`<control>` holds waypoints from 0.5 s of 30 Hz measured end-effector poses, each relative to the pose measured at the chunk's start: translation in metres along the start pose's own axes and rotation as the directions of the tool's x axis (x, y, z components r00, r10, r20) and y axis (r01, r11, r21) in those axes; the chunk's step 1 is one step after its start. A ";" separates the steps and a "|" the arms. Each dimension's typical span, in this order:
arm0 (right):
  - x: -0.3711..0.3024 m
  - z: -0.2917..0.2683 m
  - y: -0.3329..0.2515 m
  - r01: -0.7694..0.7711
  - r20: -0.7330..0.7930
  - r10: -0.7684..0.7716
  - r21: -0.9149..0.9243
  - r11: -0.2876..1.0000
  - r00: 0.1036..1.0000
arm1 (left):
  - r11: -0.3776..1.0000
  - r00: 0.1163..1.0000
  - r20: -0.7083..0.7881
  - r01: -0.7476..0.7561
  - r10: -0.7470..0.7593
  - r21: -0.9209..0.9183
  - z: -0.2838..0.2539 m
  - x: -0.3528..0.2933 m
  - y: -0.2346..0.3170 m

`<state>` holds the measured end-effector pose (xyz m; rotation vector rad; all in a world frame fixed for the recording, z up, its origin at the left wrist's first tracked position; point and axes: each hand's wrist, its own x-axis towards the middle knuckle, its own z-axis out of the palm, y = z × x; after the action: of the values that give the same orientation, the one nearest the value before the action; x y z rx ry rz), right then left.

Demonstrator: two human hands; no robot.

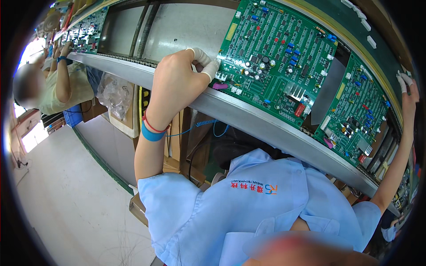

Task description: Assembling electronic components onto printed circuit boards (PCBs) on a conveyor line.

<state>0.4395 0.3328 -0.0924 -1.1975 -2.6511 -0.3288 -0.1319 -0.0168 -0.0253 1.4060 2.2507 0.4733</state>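
My left hand wears white finger cots on thumb and forefinger. Their tips are pressed together at the left edge of a large green circuit board, and whatever lies between them is hidden. The board carries blue, red and black components and a silver heat sink. A purple piece sits by its near left corner, just beside my fingers. Far to the right, my right hand reaches to the green ledge, its cot-covered fingers stretched out and apart; I see nothing held in them.
A second green board rests farther right on the same conveyor, whose metal rail runs along my front. White pieces lie on the far ledge. At left, a co-worker handles another board. A clear plastic bag hangs below the rail.
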 end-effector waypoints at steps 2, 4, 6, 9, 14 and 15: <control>0.029 -0.042 -0.101 0.030 -0.006 -0.030 0.159 0.987 1.000 | 1.000 0.999 0.042 0.002 -0.003 0.015 -0.006 -0.002 0.000; 0.051 -0.077 -0.179 0.064 -0.014 -0.062 0.305 0.950 0.998 | 0.998 0.997 0.068 0.044 -0.041 -0.045 -0.013 -0.002 -0.009; 0.064 -0.095 -0.209 0.088 -0.029 -0.084 0.422 0.902 0.996 | 0.997 0.997 0.070 0.044 -0.040 -0.057 -0.018 -0.002 -0.019; 0.106 -0.083 -0.280 0.259 -0.094 -0.250 0.558 0.789 0.964 | 0.953 0.963 -0.263 -0.031 -0.052 -0.302 0.004 -0.008 -0.043; 0.164 -0.098 -0.375 0.260 -0.057 -0.260 0.409 0.875 0.964 | 0.942 0.919 -0.390 -0.176 0.054 -0.285 0.025 -0.016 -0.053; 0.173 -0.091 -0.383 0.211 0.023 -0.242 0.412 0.886 0.970 | 0.959 0.864 -0.485 -0.236 0.133 -0.157 0.029 -0.019 -0.055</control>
<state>0.0471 0.1828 -0.0007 -0.7837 -2.7372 0.2353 -0.1511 -0.0556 -0.0742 1.5243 2.3352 1.2018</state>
